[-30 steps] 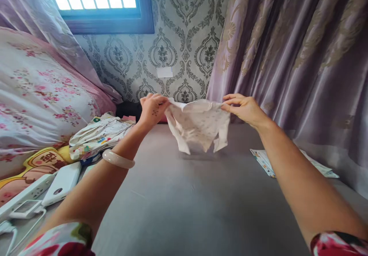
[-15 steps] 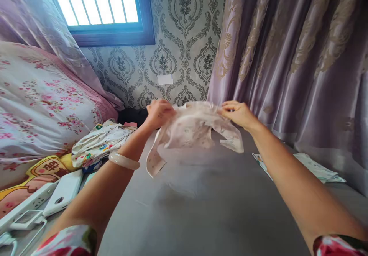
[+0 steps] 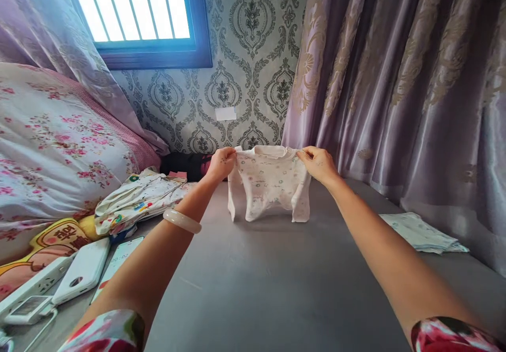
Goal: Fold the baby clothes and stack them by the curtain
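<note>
A small pale long-sleeved baby shirt [image 3: 271,181] with a fine print hangs spread between my two hands. My left hand [image 3: 221,163] pinches it at one shoulder, and my right hand [image 3: 319,163] pinches the other shoulder. The neckline faces up, the sleeves droop at both sides, and the lower hem hangs at or just over the grey bed sheet [image 3: 276,289]; whether it touches I cannot tell. A white bangle [image 3: 182,221] circles my left wrist.
Printed clothes [image 3: 138,199] are piled at the left beside a floral bundle [image 3: 71,141]. Nearer are a power strip [image 3: 35,283], a white power bank [image 3: 82,270] and a phone [image 3: 118,262] partly behind my left arm. Folded cloth [image 3: 425,232] lies at right, below the curtain [image 3: 375,78].
The shirt was blurred and flared outward with its sleeves swinging; now it hangs straight and still. My hands have come slightly closer together and lower, both still gripping it.
</note>
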